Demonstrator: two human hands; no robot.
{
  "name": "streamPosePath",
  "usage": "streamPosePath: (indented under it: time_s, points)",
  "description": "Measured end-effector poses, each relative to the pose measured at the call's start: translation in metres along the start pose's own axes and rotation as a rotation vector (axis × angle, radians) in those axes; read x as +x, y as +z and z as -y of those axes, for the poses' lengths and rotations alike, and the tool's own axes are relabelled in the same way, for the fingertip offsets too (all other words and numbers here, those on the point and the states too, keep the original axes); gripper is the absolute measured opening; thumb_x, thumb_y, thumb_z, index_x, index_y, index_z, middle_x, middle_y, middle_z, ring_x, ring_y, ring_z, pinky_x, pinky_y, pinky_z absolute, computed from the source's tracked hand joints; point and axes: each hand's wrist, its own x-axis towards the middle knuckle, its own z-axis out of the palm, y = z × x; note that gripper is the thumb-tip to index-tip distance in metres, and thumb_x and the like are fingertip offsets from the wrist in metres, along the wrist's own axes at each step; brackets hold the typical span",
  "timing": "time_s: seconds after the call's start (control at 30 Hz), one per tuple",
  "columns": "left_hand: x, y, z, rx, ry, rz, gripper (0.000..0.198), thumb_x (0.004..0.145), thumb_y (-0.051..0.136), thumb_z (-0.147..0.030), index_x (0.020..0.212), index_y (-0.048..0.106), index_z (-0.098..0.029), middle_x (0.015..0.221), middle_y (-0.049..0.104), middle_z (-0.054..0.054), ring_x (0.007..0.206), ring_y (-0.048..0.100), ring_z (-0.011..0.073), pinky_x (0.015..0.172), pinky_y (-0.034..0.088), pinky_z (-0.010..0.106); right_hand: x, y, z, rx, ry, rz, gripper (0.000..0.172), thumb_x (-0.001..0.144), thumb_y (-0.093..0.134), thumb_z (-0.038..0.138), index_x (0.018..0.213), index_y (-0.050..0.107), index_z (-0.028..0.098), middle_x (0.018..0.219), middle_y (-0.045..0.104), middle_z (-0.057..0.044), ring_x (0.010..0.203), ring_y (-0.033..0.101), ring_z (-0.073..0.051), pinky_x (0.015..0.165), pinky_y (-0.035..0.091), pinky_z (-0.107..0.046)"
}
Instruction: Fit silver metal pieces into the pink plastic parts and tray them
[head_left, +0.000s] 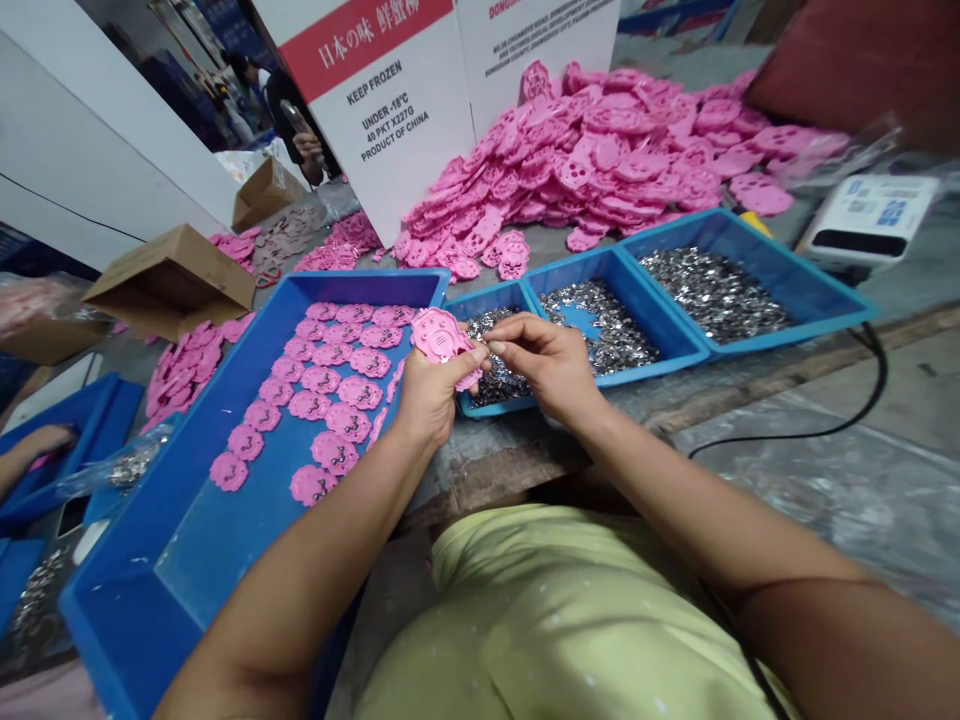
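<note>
My left hand [430, 392] is closed round a pink plastic piece [437, 335] with a scalloped edge and small holes. Right beside it, the thumb and fingertips of my right hand [551, 365] pinch together at the piece's edge; whatever they hold is too small to make out. Below my hands is a blue bin of small shiny metal parts [501, 385]. To the left, a large blue tray [187, 560] holds rows of similar pink pieces [349, 421], many with small metal parts on them.
Two more blue bins [709, 350] of metal parts stand to the right. Behind them a heap of pink pieces [585, 150] leans on a white carton [390, 140]. A white device [870, 215] with a black cable sits far right. Another person's hand [52, 440] shows at far left.
</note>
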Motion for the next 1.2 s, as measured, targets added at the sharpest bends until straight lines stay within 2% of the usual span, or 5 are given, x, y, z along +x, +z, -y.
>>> streamPosePath:
  time_s: [0.3, 0.43, 0.73, 1.07, 1.2]
  points:
    - [0.003, -0.002, 0.001, -0.012, 0.065, -0.018, 0.072, 0.052, 0.096, -0.027, 0.116, 0.063, -0.021, 0.074, 0.069, -0.004, 0.060, 0.065, 0.0119, 0.046, 0.042, 0.020, -0.001, 0.006, -0.003, -0.020, -0.007, -0.019, 0.014, 0.084, 0.078, 0.039, 0.084, 0.078, 0.025, 0.092, 0.074, -0.005, 0.094, 0.068, -0.022, 0.091, 0.056, -0.041]
    - [0.003, -0.003, -0.001, -0.021, 0.023, -0.025, 0.072, 0.051, 0.096, -0.028, 0.114, 0.064, -0.019, 0.071, 0.068, -0.004, 0.057, 0.065, 0.0125, 0.044, 0.042, 0.020, 0.001, 0.001, -0.001, -0.123, -0.128, 0.015, 0.009, 0.088, 0.074, 0.032, 0.085, 0.081, 0.027, 0.090, 0.074, -0.005, 0.094, 0.068, -0.022, 0.091, 0.056, -0.041]
    - [0.002, -0.002, -0.005, -0.053, -0.061, -0.015, 0.060, 0.049, 0.092, -0.022, 0.101, 0.064, -0.018, 0.069, 0.066, -0.004, 0.054, 0.062, 0.0114, 0.041, 0.040, 0.020, -0.003, 0.000, -0.007, -0.351, -0.374, 0.075, 0.022, 0.101, 0.061, 0.031, 0.107, 0.082, 0.030, 0.098, 0.070, -0.007, 0.095, 0.067, -0.022, 0.087, 0.057, -0.039]
    - [0.005, -0.005, -0.001, -0.008, -0.034, -0.001, 0.052, 0.050, 0.090, -0.019, 0.096, 0.065, -0.018, 0.070, 0.066, -0.005, 0.056, 0.061, 0.0098, 0.044, 0.040, 0.019, 0.000, 0.001, 0.002, -0.194, -0.213, 0.167, 0.022, 0.095, 0.064, 0.029, 0.107, 0.083, 0.030, 0.104, 0.070, -0.006, 0.102, 0.065, -0.021, 0.095, 0.055, -0.040]
    - [0.005, -0.005, -0.001, 0.034, 0.016, -0.033, 0.050, 0.055, 0.090, -0.022, 0.098, 0.065, -0.017, 0.073, 0.070, -0.002, 0.059, 0.065, 0.0113, 0.045, 0.041, 0.019, 0.000, -0.001, 0.004, -0.098, -0.033, 0.087, 0.019, 0.088, 0.072, 0.036, 0.099, 0.079, 0.023, 0.096, 0.072, -0.004, 0.085, 0.063, -0.018, 0.080, 0.054, -0.035]
